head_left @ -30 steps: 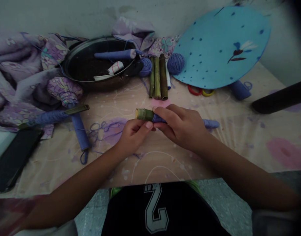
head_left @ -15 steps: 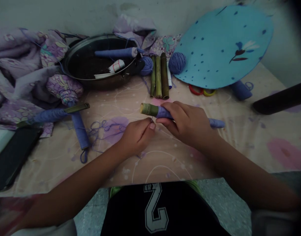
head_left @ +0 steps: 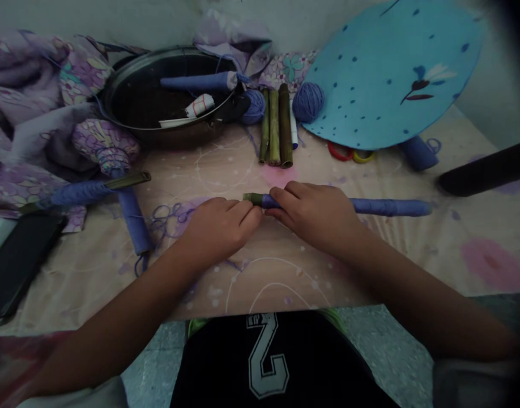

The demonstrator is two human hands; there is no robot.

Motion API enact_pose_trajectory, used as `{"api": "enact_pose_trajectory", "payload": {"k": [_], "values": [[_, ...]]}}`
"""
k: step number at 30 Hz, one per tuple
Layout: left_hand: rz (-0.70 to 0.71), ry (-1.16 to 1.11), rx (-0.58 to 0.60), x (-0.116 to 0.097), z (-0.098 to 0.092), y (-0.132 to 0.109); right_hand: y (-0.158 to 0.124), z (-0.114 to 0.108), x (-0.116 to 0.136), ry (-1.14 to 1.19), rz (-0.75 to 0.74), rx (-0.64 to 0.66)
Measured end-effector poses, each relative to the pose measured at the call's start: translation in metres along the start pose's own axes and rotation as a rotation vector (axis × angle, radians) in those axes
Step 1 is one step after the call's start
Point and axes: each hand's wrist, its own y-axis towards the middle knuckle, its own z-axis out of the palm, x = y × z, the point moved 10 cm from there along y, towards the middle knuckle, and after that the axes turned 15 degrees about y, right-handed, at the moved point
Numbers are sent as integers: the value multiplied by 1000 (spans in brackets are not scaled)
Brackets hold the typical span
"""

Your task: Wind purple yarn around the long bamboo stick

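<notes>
My right hand (head_left: 317, 215) is closed around a bamboo stick (head_left: 390, 207) covered in blue-purple yarn. Its bare green end points left and the wrapped length stretches out to the right, roughly level above the table. Close against the bare end, my left hand (head_left: 226, 226) is closed in a pinch, its fingertips pressed together beside the stick. The strand of yarn at those fingertips is mostly hidden by the fingers. Loose loops of yarn (head_left: 170, 218) lie on the tablecloth left of that hand, and a tail shows below it.
Behind my hands are bare bamboo pieces (head_left: 274, 127), a yarn ball (head_left: 308, 102) and a dark pan (head_left: 136, 130). A blue oval board (head_left: 370, 73) leans at the back right over scissors (head_left: 340, 151). Wrapped sticks (head_left: 135, 218) and a phone (head_left: 24, 263) lie left; a dark rod (head_left: 485, 170) juts in right.
The wrapped stick has swung more level and more of its right part shows. My left hand has turned, knuckles up, and come against the bare end. The view has shifted slightly.
</notes>
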Motion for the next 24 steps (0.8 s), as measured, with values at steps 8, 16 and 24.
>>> {"api": "enact_pose_trajectory", "payload": {"k": [8,16,24], "values": [[-119,-253,16,21,1,2,-7,-1,17,41,-182,42],[-229,-931,189,26,25,2,-20,-6,35,78,-476,-57],[-385,-1336,284,22,43,-4,-28,-11,44,90,-569,-96]]}}
